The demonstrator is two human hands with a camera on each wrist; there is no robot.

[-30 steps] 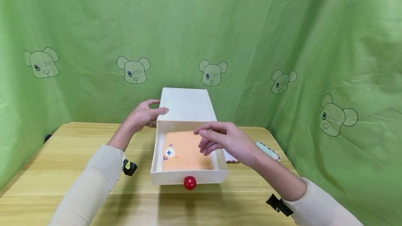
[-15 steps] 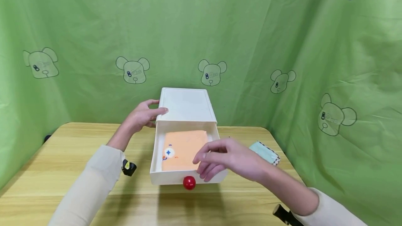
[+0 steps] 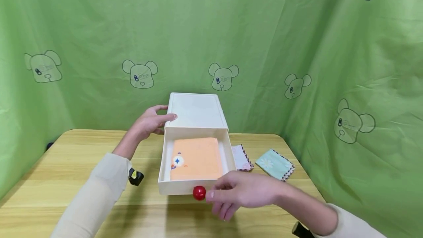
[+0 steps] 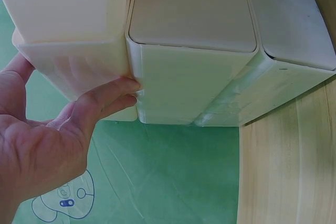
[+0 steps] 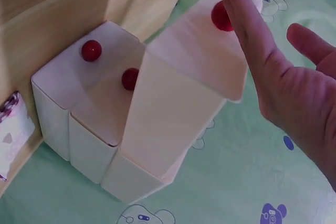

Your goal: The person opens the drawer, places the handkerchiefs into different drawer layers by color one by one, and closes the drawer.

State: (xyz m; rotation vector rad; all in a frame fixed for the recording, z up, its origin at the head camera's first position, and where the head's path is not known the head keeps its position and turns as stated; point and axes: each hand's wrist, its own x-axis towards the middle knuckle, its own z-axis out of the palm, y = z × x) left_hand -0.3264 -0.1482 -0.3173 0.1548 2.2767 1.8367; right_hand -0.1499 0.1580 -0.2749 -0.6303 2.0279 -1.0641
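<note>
A white drawer cabinet (image 3: 196, 111) stands on the table with its top drawer (image 3: 178, 187) pulled out. Inside that drawer lies a folded orange cloth (image 3: 198, 159) with a bear-like face on it. My left hand (image 3: 150, 122) holds the cabinet's upper left edge, thumb on top and fingers on the side wall (image 4: 100, 98). At the drawer's front right corner, my right hand (image 3: 242, 190) is beside the red knob (image 3: 199, 193), its thumb close to it and its fingers loosely bent. Whether it touches the knob I cannot tell.
Two lower drawers (image 5: 97, 124) with red knobs are closed below. Right of the cabinet lie a folded teal cloth (image 3: 275, 163) and a white-pink cloth (image 3: 242, 158), partly behind the drawer. A green curtain (image 3: 185, 36) hangs around the wooden table (image 3: 82, 179).
My right hand has come down from over the orange cloth to the front, beside the red knob. The two cloths at the right are more fully in view. My left hand stays put.
</note>
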